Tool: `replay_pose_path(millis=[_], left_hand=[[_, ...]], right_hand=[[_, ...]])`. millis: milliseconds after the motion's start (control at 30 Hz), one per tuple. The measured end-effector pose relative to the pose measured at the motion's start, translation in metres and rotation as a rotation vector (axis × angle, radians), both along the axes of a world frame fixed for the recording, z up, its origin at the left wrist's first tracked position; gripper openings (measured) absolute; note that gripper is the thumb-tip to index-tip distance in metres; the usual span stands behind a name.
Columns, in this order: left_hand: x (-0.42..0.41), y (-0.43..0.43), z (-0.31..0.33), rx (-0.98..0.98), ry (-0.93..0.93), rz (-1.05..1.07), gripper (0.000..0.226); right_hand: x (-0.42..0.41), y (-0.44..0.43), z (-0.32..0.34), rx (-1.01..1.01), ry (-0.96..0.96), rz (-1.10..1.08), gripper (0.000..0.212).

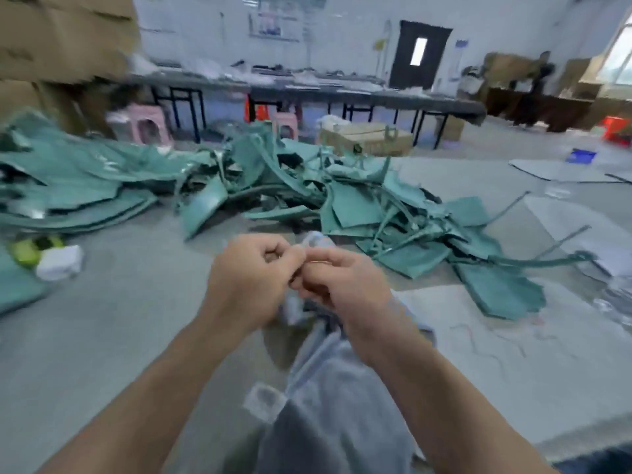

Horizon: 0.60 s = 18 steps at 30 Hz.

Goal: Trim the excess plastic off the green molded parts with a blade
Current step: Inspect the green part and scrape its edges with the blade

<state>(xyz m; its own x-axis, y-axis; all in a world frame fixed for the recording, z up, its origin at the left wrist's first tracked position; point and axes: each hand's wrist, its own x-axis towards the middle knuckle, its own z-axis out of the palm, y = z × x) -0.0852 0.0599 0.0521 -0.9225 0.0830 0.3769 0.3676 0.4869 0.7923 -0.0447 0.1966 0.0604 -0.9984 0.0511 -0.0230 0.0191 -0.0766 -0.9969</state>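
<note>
Though smeared by blur, readable enough from the lap outward. Nearest, well short of the green pile (342, 206): grey trousers (335, 405), with a small clear packet (265, 401) against their left side.

Next toward the pile, left hand (249, 271) and right hand (345, 285), knuckle to knuckle, fingers of both curled in tight. Pinched where the fingertips meet, a small pale piece (316, 241), poking up above the right forefinger; too blurred to tell what. On each side, thumb and forefinger closed down on the piece, other fingers folded under.

Right of the hands and short of the pile, a white sheet (513, 336) flat on the grey floor (119, 319).

Then the pile itself, the green molded parts: flat panels, thin strips and ragged trimmings in a tangle, just beyond the fingertips, touched by neither hand. Left of the pile and joined to it, a lower stack of green sheets (68, 189); in front of that, a yellow-green lump (27, 251) touching a white lump (60, 263).

Directly behind the pile, a cardboard box (366, 140), a pink stool (147, 126) and a second pink stool (285, 124). Farther behind, a long dark table (307, 88), then a dark door (422, 54). Far right of the pile, a blue tray (581, 155) and a red crate (617, 130). Far left behind it, stacked brown cartons (61, 39).
</note>
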Motion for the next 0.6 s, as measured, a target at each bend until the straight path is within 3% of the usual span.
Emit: replay_pose_path(millis=[233, 300, 400, 500, 600], left_hand=[[-0.079, -0.099, -0.045, 0.113, -0.102, 0.405, 0.011], [-0.102, -0.109, -0.061, 0.17, -0.132, 0.464, 0.03], [-0.125, -0.115, -0.081, 0.058, -0.243, 0.417, 0.085], [-0.138, -0.114, -0.092, -0.107, -0.243, 0.329, 0.091], [-0.146, -0.117, -0.098, -0.187, -0.273, 0.33, 0.09]], right_hand=[[-0.098, -0.063, -0.023, 0.579, 0.086, -0.006, 0.042], [-0.121, -0.073, -0.028, 0.694, 0.148, 0.018, 0.046], [-0.157, -0.086, -0.032, 0.921, 0.339, -0.032, 0.054], [-0.194, -0.091, -0.027, 1.143, 0.496, -0.084, 0.065], [-0.234, -0.097, -0.025, 1.31, 0.424, -0.03, 0.072]])
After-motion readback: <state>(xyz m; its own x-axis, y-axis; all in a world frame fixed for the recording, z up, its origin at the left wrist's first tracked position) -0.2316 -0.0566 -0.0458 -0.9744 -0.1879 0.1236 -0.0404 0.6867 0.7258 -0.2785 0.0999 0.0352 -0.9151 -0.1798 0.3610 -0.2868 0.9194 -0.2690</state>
